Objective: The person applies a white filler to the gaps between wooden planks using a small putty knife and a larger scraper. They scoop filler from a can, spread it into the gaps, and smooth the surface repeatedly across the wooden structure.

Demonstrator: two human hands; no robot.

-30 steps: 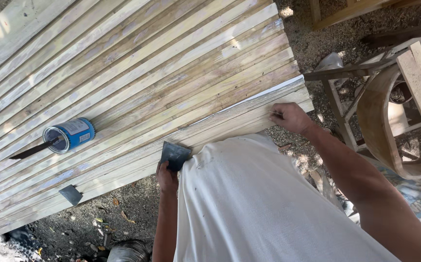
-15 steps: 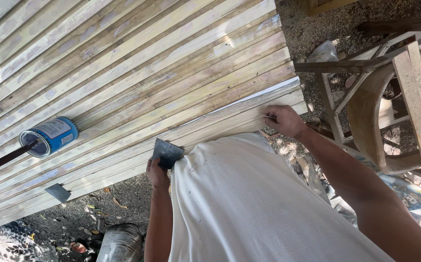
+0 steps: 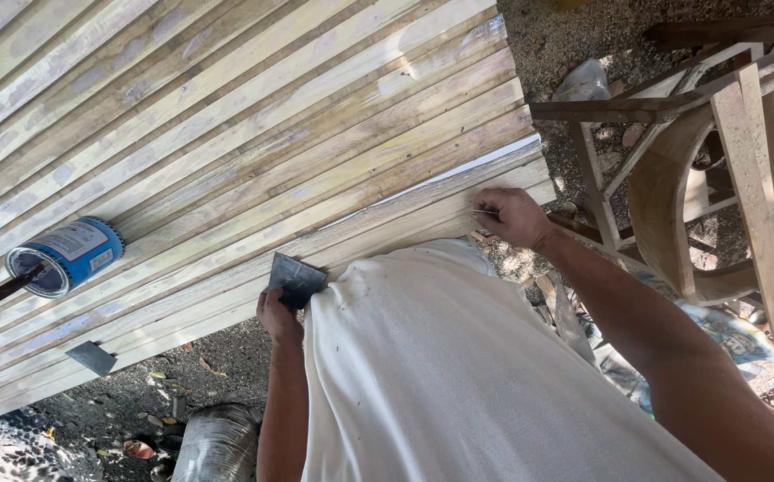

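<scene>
A wide panel of pale wooden slats point(image 3: 226, 134) lies flat before me, streaked with filler. My left hand point(image 3: 277, 317) holds a flat metal scraper point(image 3: 296, 279) against the panel's near edge. My right hand point(image 3: 512, 216) rests on the near right edge of the panel, fingers closed on a thin dark object that I cannot make out. My white shirt point(image 3: 458, 375) hides the edge between the two hands.
A blue tin point(image 3: 66, 257) with a dark stick in it lies on the slats at the left. A second scraper point(image 3: 91, 356) sits at the panel's near left edge. Curved wooden furniture frames point(image 3: 699, 178) stand at the right. Dirt ground with litter lies below.
The view has shifted a little, so the tin and the panel sit lower-left in the frame. Both hands stay at the panel's near edge, the left still holding the scraper.
</scene>
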